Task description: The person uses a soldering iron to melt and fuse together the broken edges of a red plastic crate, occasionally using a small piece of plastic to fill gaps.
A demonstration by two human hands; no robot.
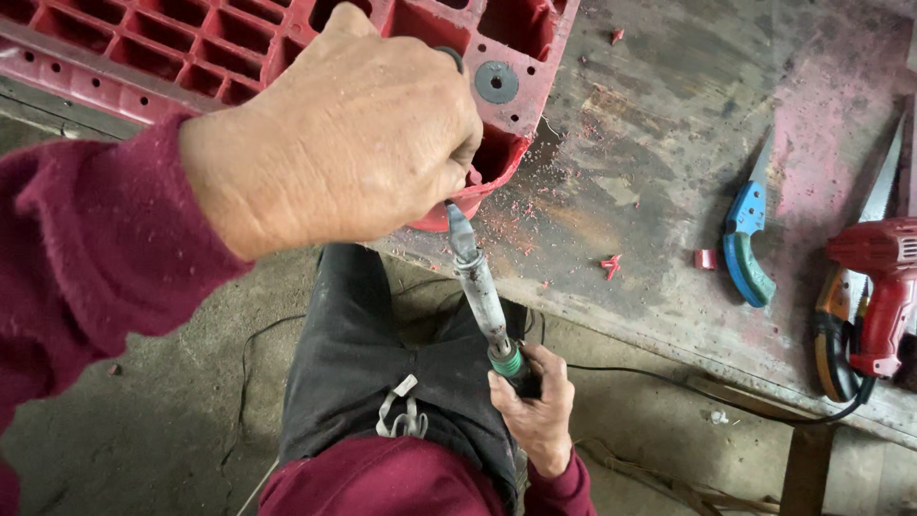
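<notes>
Left hand [349,134], knuckles up and wrist in a fuzzy maroon sleeve [91,239], clamped down over the rounded corner of a red plastic pallet [239,48]; fingers curled shut on that corner, tips hidden underneath. Ribbed, gridded, hard-moulded, with square pockets and a grey round washer [497,82] set near the corner edge. Overhangs the front edge of a worn wooden bench [659,124], scuffed grey-brown, stained pink, dusted with red shavings.

Just below the grip, a soldering iron [478,287]: flat dull blade tip touching the pallet's corner, crusted metal shaft slanting down to a green collar. Right hand [535,411] low over dark trousers [382,363], closed fully round the iron's handle, thumb along the top, thin black cord trailing rightward under the bench edge.

Farther right on the bench, well apart: a blue-and-green handled knife [745,244], small red plastic scraps, then a red power drill [884,287] lying over an orange-handled saw [836,315] at the frame's edge. Bare bench between pallet and knife; bare concrete floor at left.
</notes>
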